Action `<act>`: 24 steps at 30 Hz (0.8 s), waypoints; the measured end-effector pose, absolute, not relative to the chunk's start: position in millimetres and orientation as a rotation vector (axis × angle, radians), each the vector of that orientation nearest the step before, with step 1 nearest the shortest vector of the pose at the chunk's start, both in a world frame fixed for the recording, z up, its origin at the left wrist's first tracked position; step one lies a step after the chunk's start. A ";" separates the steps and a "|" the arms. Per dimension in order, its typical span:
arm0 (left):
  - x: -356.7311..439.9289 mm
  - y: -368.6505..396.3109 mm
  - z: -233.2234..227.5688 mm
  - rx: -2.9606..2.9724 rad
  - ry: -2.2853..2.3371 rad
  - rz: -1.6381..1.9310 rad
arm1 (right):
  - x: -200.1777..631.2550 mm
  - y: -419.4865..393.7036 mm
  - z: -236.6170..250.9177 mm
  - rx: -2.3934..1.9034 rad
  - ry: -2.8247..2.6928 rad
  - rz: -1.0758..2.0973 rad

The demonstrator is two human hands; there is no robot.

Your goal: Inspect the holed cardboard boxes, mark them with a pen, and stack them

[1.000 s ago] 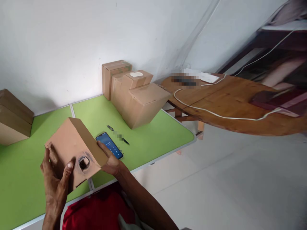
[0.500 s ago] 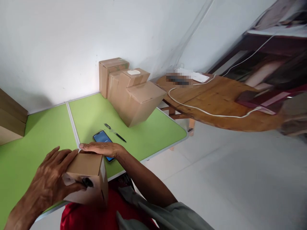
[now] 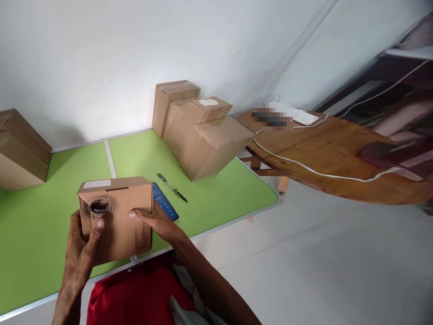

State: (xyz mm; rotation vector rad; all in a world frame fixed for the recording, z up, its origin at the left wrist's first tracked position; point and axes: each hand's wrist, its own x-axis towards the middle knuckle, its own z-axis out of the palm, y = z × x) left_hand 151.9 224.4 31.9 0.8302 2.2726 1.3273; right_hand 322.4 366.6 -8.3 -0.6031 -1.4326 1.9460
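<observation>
I hold a small brown cardboard box (image 3: 118, 225) above the near edge of the green table (image 3: 209, 203). A round hole ringed in dark marks sits at the upper left of the face turned to me. My left hand (image 3: 81, 246) grips the box's left side, thumb just under the hole. My right hand (image 3: 154, 221) grips its right side, thumb lying across the front face. A white label strip shows on the box's top.
A phone (image 3: 164, 206) with a lit screen lies just behind the box, a pen (image 3: 172, 187) beyond it. Stacked cardboard boxes (image 3: 199, 131) stand at the far right of the table, another box (image 3: 20, 151) at the left. A wooden table (image 3: 338, 149) with a white cable stands to the right.
Both hands have turned the box over: the holed face pointed down and toward me half a second ago, and it now stands upright with the hole at the upper left.
</observation>
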 end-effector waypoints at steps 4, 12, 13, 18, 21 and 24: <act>132.7 221.1 30.5 0.841 2.342 1.293 | 316.9 361.2 -14.3 -0.680 -1.473 1.995; 116.6 209.9 0.1 0.828 2.272 1.329 | 307.1 357.8 -29.2 -0.709 -1.381 2.101; 122.4 209.9 1.0 0.851 2.198 1.337 | 308.3 357.9 -29.0 -0.714 -1.380 2.105; 147.9 213.4 14.5 0.752 2.046 1.323 | 337.1 376.1 -20.5 -0.796 -1.624 1.690; 146.8 213.9 13.9 0.670 2.059 1.356 | 367.5 405.3 -19.9 -1.082 -1.807 1.209; 142.1 213.6 6.9 0.636 2.052 1.376 | 393.4 433.2 -29.7 -1.498 -1.968 0.889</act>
